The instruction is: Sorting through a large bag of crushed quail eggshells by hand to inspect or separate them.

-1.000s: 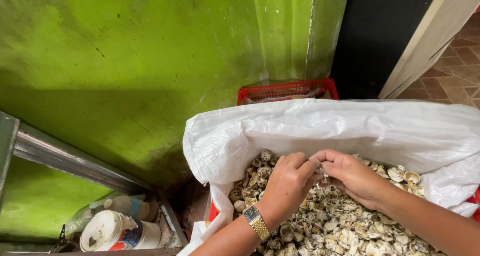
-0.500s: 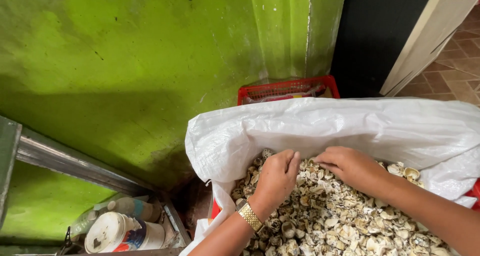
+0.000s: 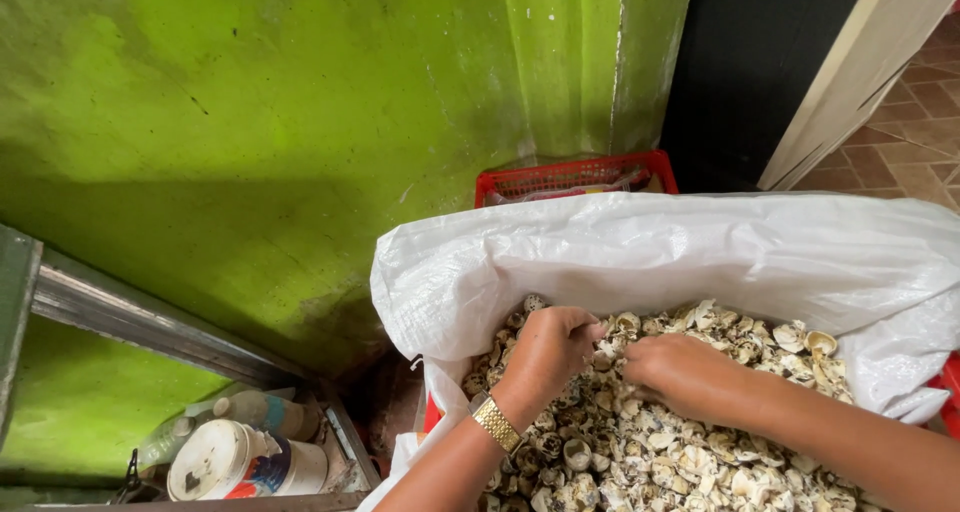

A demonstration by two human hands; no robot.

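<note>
The left hand, a gold metal wristwatch on its wrist, is curled knuckles-up on the heap of small pale broken shells, fingers bent into the pile; whether it actually pinches a shell I cannot tell, since the fingertips are hidden. The right hand lies just beside it, palm down and fingers half closed among the same shells. Compared with a second ago, both hands have slid a little toward the near side of the heap and sunk deeper, so the sorting through the shells goes on in a fresh patch. The shells fill the large white woven plastic sack, which stands against the green painted wall. Behind it shows a red plastic crate.
</note>
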